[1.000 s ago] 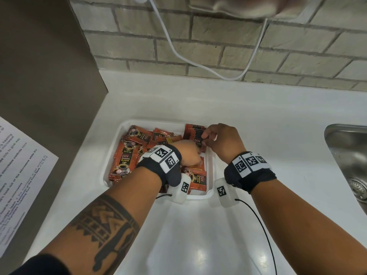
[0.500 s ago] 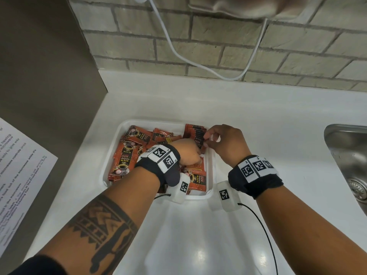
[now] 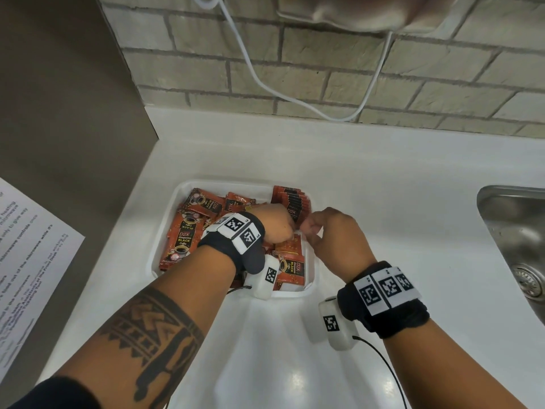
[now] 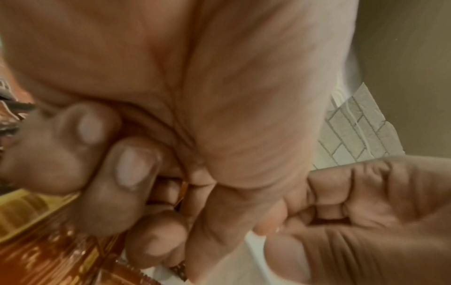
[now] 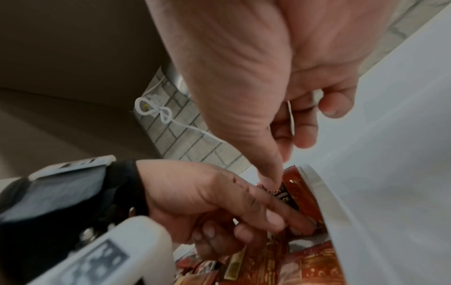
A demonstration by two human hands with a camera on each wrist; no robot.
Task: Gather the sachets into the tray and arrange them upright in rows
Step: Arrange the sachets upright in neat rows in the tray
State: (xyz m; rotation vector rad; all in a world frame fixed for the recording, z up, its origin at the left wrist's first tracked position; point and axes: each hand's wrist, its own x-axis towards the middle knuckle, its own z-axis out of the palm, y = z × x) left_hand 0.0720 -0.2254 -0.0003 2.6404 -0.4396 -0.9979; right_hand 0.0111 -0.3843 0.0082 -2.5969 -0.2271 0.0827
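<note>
Orange-red foil sachets (image 3: 184, 234) lie flat and overlapping in the left and middle of the white tray (image 3: 165, 228), which sits on the counter (image 3: 383, 178); none shows on the counter outside it, so gathering looks complete. Further right, the left hand (image 3: 275, 224) reaches into the tray with fingers curled; the left wrist view shows a thin sachet edge between them, so it appears to pinch a sachet, though blur leaves this uncertain. At the far right corner a short row of sachets (image 3: 292, 202) stands upright on edge against the tray wall. The right hand (image 3: 333, 234), at the tray's right rim, has its thumb tip touching the top of that row and its other fingers loosely curled; whether it grips anything cannot be told. Judged progress: one partial row standing, most sachets not yet stood up. A sink (image 3: 516, 246) lies at far right.
</note>
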